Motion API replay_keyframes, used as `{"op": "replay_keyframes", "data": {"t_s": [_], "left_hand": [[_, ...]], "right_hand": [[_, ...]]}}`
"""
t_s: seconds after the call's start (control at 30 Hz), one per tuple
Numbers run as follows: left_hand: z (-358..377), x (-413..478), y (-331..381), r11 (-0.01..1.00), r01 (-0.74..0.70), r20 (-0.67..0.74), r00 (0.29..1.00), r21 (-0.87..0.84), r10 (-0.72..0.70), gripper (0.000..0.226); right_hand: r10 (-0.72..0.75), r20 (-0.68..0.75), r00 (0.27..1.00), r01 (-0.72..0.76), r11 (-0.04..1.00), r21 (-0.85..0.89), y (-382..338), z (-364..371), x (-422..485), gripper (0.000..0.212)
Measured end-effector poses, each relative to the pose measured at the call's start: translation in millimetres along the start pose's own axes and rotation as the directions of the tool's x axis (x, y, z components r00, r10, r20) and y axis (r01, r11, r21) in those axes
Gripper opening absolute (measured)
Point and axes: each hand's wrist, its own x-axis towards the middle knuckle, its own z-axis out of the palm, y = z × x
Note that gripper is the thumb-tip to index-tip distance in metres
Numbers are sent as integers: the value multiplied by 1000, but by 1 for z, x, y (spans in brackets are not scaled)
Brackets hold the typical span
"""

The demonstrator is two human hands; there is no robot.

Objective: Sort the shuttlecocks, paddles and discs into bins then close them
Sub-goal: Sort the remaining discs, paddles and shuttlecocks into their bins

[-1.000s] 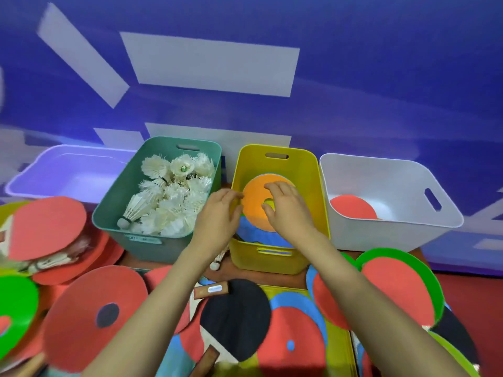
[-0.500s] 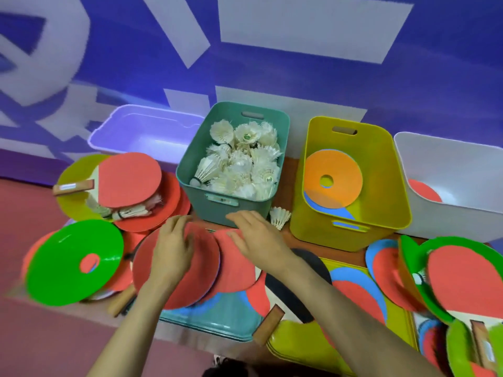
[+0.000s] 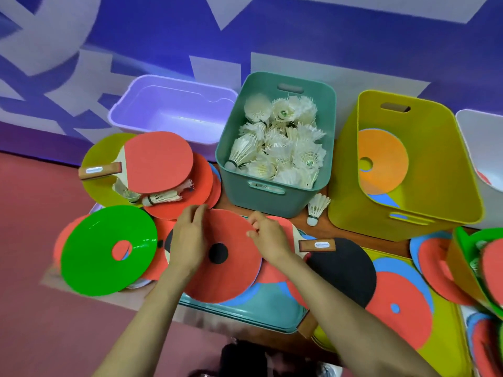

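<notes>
A red disc (image 3: 234, 270) with a dark centre hole lies on the pile in front of me. My left hand (image 3: 190, 238) grips its far left rim and my right hand (image 3: 268, 235) pinches its far right rim. The teal bin (image 3: 275, 197) behind it is full of white shuttlecocks (image 3: 280, 148). The yellow bin (image 3: 441, 186) to the right holds an orange disc (image 3: 386, 159) over a blue one. A loose shuttlecock (image 3: 315, 208) lies between those bins. A red paddle (image 3: 158, 161) and a black paddle (image 3: 343, 268) rest on the piles.
An empty lilac bin (image 3: 174, 110) stands at the back left and a white bin (image 3: 481, 148) at the far right. A green disc (image 3: 109, 248) lies at the left. Teal and yellow lids (image 3: 245, 314) sit under the discs. More discs and paddles crowd the right edge.
Both hands left the orange disc in the yellow bin, moved down and left to the pile, and took hold of the red disc. The view swung left.
</notes>
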Motion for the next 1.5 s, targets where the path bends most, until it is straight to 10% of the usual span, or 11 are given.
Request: {"op": "replay_keyframes", "data": {"t_s": [0.37, 0.93, 1.3, 1.5], "left_hand": [[-20, -3, 39, 949, -31, 34, 998, -312, 44, 10], [-32, 1, 238, 704, -136, -48, 989, -697, 143, 16], [-23, 71, 307, 721, -73, 93, 978, -689, 188, 25], [7, 113, 335, 935, -172, 218, 944, -309, 246, 36]], "right_hand": [[-83, -270, 959, 118, 986, 114, 27, -82, -45, 10], [-198, -699, 687, 163, 980, -116, 112, -242, -117, 9], [-89, -858, 505, 177, 984, 2, 137, -333, -80, 14], [-30, -850, 527, 108, 994, 32, 138, -367, -26, 17]]}}
